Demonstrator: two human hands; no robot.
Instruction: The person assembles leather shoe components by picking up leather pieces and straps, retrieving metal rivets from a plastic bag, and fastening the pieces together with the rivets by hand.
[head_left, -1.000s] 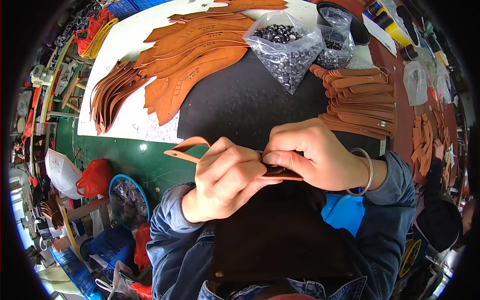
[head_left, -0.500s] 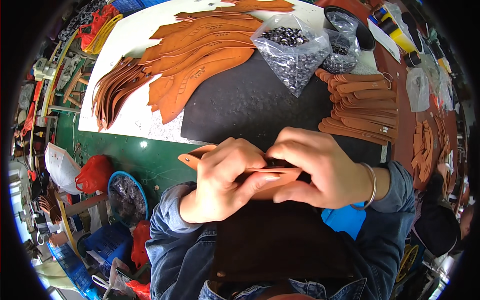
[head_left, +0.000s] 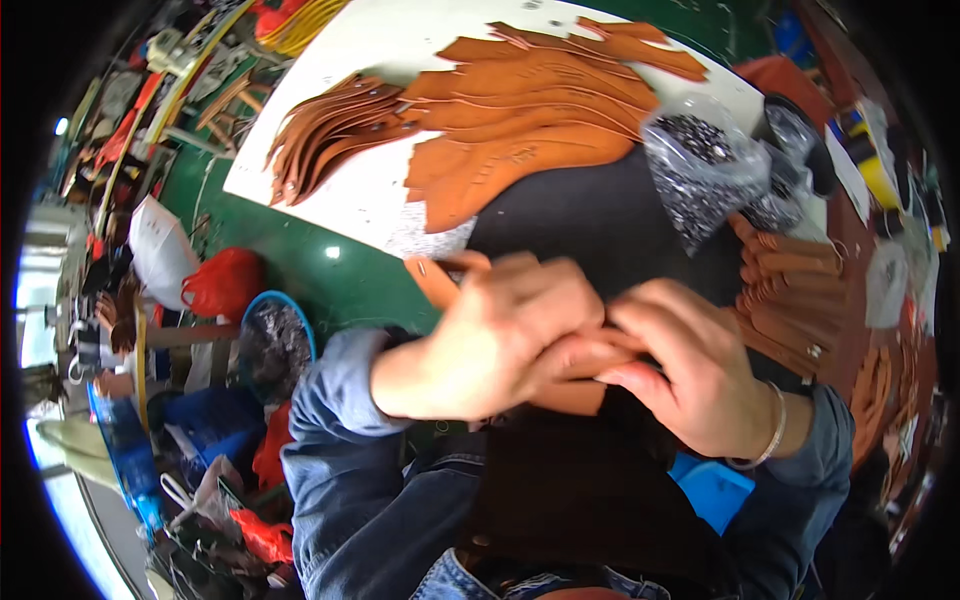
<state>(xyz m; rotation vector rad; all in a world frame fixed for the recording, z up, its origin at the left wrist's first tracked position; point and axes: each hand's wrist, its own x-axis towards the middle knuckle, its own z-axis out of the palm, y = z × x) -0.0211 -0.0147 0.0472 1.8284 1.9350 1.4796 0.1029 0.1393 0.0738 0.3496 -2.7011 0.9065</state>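
Both my hands are closed on one brown leather piece, held close in front of my body. My left hand grips it from the left, and a strip end of it sticks out past my knuckles. My right hand, with a bangle at the wrist, pinches the right part between thumb and fingers. The fingertips nearly meet over the leather and are somewhat blurred, so anything small between them is hidden. Beyond my hands lies a black mat on the white table.
Large cut leather pieces overlap across the table, beside a bundle of narrow leather strips. An open plastic bag of dark snaps stands on the mat. Further right are stacked leather straps. A blue-rimmed basket is at the left.
The view has swung, so the table and its contents appear further right and tilted. My hands still hold the leather piece, and my right hand sits lower and further right beside my left.
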